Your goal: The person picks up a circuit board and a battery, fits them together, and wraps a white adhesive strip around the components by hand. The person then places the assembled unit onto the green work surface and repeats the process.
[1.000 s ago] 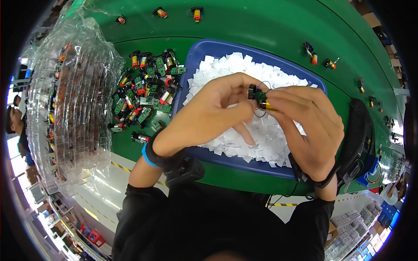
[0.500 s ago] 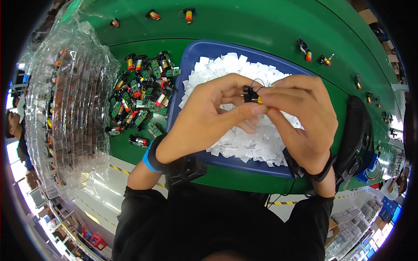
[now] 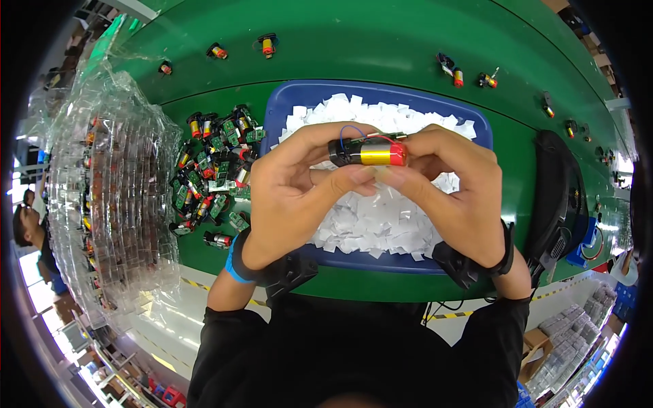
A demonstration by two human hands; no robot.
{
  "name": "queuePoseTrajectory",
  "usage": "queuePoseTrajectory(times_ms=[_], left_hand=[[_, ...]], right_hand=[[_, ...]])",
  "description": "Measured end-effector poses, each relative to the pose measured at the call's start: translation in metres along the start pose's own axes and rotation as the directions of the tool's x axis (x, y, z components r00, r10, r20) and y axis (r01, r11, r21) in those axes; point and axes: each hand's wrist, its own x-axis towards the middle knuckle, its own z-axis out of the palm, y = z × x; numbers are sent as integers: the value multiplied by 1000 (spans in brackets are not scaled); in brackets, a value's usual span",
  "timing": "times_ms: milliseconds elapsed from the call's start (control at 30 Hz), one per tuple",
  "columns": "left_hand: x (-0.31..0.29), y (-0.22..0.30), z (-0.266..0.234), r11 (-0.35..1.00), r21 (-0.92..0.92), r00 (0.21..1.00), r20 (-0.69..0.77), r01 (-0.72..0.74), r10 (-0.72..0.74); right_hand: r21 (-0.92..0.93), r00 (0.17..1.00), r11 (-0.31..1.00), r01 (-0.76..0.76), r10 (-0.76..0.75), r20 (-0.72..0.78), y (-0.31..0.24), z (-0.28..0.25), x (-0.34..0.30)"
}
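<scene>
Above a blue tub (image 3: pixel 381 263) filled with small white paper pieces (image 3: pixel 371 228), both my hands hold one battery assembly (image 3: pixel 382 156) level. Its cylinder is wrapped in yellow and red, with a black part at the left end and thin blue and red wires arching over the top. My left hand (image 3: pixel 289 194) is closed on the black end, thumb underneath. At the red end my right hand (image 3: pixel 466 194) pinches it between thumb and fingers. To the left lies a pile of similar battery assemblies with green circuit boards (image 3: pixel 219 141).
A plastic-wrapped stack of clear trays (image 3: pixel 126 204) stands at the left. Several loose battery assemblies (image 3: pixel 268 46) lie on the green surface beyond the tub. At the right are a long black padded object (image 3: pixel 554 183) and a blue device (image 3: pixel 582 246).
The battery assembly has turned so that its long side now faces me, and it shows far more plainly. My right hand has moved left and lower, with its thumb now at the red end.
</scene>
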Motion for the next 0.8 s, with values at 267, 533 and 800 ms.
queuePoseTrajectory(times_ms=[267, 533, 800], left_hand=[[0, -2, 1, 846, 447, 955, 80, -290, 285], [1, 1, -7, 798, 471, 927, 186, -376, 327], [0, 6, 3, 975, 179, 989, 94, -133, 118]], right_hand=[[116, 946, 960, -254, 222, 238, 2, -8, -2], [88, 949, 974, -209, 180, 257, 4, -7, -1], [71, 991, 997, 9, -18, 129, -1, -3, -2]])
